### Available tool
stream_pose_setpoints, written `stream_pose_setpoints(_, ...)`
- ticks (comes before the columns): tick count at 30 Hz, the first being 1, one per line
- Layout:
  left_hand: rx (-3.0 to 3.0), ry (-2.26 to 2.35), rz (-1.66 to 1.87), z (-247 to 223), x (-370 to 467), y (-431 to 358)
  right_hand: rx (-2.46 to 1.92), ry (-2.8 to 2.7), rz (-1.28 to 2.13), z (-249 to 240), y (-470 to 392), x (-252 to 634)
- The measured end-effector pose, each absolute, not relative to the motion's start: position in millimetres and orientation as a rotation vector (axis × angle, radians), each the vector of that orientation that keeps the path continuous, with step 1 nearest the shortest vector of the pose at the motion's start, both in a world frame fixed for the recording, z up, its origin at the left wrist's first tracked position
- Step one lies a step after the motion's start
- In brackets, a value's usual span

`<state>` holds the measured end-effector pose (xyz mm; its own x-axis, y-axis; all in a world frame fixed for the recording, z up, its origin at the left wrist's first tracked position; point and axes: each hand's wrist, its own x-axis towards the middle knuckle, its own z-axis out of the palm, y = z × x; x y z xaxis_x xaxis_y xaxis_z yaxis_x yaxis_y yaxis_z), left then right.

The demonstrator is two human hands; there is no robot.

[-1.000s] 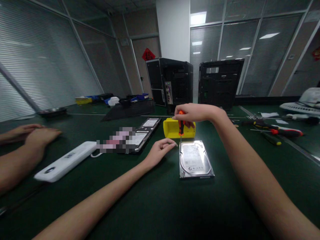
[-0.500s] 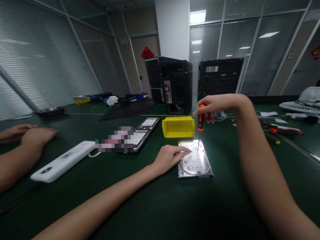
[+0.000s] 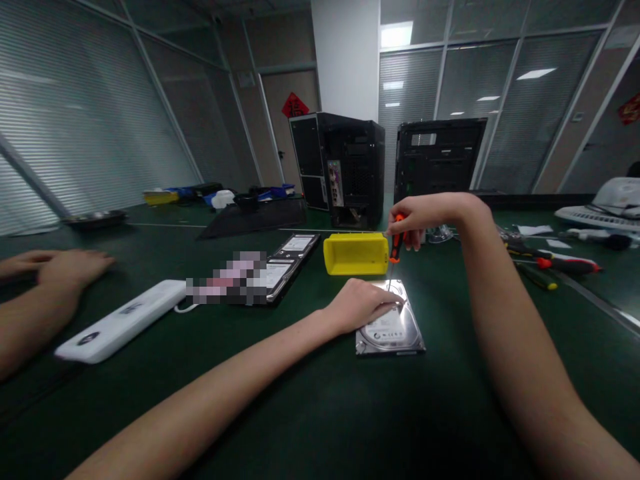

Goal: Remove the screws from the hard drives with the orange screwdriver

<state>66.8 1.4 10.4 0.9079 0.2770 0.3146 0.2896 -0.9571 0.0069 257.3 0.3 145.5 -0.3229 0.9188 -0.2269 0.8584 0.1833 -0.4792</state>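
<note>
A silver hard drive (image 3: 395, 335) lies flat on the dark green table with its label side up. Across its left and middle part reaches my left hand (image 3: 361, 305), thumb and forefinger closed together over the label. Anything between those fingertips is too small to make out. Above the drive's far edge my right hand (image 3: 414, 219) grips an orange and black screwdriver (image 3: 396, 248) by the handle. The shaft points down, slightly tilted, toward the drive's upper part, close to my left fingers. Whether the tip sits in a screw cannot be seen.
Behind the drive stands a yellow bin (image 3: 356, 256). Left are more hard drives (image 3: 295, 257), a blurred patch and a white power strip (image 3: 125, 319). Another person's hands (image 3: 75, 263) rest at far left. Pliers (image 3: 570, 263) lie right; computer cases (image 3: 353, 167) stand behind.
My left hand has slid right, farther over the hard drive's label. My right hand has shifted the screwdriver slightly left, and its shaft now leans more.
</note>
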Motion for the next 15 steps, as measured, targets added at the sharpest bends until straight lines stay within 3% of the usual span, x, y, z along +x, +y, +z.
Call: stream_pose_setpoints(15, -2.907, -0.400, -0.444, 10, 87, 4, -1.748, -2.334, 0.820, 145, 3, 261)
